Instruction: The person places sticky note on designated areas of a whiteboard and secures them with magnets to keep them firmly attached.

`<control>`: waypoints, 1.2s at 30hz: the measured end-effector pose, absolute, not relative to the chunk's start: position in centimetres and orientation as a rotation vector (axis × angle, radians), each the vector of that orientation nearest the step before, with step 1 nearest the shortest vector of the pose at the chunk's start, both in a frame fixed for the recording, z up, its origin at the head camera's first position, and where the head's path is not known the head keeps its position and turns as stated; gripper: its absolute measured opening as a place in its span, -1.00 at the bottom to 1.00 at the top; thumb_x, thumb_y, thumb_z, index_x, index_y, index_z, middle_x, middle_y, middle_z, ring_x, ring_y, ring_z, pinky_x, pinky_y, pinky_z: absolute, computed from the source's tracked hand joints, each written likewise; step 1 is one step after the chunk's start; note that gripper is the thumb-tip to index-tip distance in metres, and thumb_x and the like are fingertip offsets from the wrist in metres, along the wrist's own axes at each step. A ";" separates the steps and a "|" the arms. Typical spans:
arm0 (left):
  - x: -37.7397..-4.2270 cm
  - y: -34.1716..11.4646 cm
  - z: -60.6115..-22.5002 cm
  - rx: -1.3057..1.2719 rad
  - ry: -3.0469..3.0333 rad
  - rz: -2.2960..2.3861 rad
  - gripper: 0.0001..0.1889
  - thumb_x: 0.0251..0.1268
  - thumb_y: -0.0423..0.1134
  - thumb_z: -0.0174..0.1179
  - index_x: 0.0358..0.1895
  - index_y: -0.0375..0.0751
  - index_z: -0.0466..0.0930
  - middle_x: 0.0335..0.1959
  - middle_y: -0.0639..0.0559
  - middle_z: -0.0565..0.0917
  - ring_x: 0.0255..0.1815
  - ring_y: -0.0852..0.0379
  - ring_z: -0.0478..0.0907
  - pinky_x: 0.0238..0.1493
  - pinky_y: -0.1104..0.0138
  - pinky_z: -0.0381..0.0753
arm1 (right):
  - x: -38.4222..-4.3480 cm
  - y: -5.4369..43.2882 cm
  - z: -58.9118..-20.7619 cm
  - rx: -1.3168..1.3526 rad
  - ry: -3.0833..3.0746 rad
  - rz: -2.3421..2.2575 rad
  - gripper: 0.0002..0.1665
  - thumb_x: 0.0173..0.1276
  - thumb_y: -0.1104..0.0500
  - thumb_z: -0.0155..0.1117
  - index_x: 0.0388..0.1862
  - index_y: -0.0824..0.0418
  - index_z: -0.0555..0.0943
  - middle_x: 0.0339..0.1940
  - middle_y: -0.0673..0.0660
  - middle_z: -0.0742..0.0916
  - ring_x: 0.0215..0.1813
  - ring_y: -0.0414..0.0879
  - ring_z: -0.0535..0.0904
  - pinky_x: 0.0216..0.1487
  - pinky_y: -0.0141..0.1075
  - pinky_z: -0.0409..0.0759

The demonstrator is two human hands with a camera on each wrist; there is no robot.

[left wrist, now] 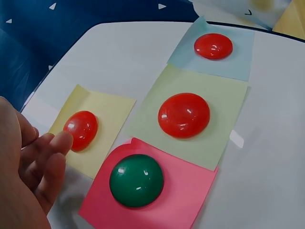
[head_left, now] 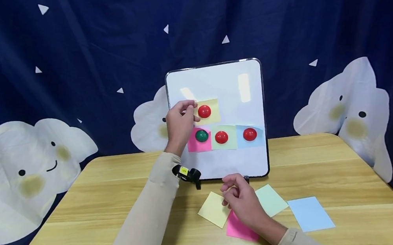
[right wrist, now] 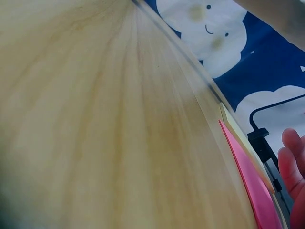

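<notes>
A white magnetic board (head_left: 218, 77) with a black rim stands tilted back on the table. On it, four coloured notes each bear a round magnet: a yellow note (left wrist: 114, 107) with a red magnet (left wrist: 82, 130), a pink note (left wrist: 183, 191) with a green magnet (left wrist: 137, 180), and green and blue notes with red ones. My left hand (head_left: 181, 123) is at the yellow note's left edge, loosely bent fingertips overlapping its red magnet in the left wrist view. Over loose notes on the table, my right hand (head_left: 242, 200) hangs with relaxed, bent fingers and nothing seen in it.
On the wooden table (head_left: 104, 196) in front of the board lie loose notes: yellow (head_left: 214, 209), pink (head_left: 241, 227), green (head_left: 270, 200) and blue (head_left: 311, 213). A dark blue curtain (head_left: 102, 30) with white clouds and triangles hangs behind.
</notes>
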State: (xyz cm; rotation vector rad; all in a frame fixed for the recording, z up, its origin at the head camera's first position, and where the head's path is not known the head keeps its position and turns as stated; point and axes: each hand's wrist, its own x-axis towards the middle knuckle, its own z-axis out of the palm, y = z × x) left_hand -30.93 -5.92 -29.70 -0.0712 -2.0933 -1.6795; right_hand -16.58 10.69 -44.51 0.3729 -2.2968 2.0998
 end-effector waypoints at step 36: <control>-23.5 -13.7 -37.6 -0.281 -2.337 -1.587 -0.80 0.51 -0.27 0.08 -0.07 -0.22 0.70 -0.33 0.01 0.69 -0.40 0.02 0.63 -0.40 0.29 0.58 | -16.8 12.4 -42.9 0.344 -2.379 2.030 -0.90 0.47 0.36 0.15 -0.08 0.32 0.55 -0.17 0.37 0.59 -0.26 0.13 0.65 -0.23 -0.15 0.71</control>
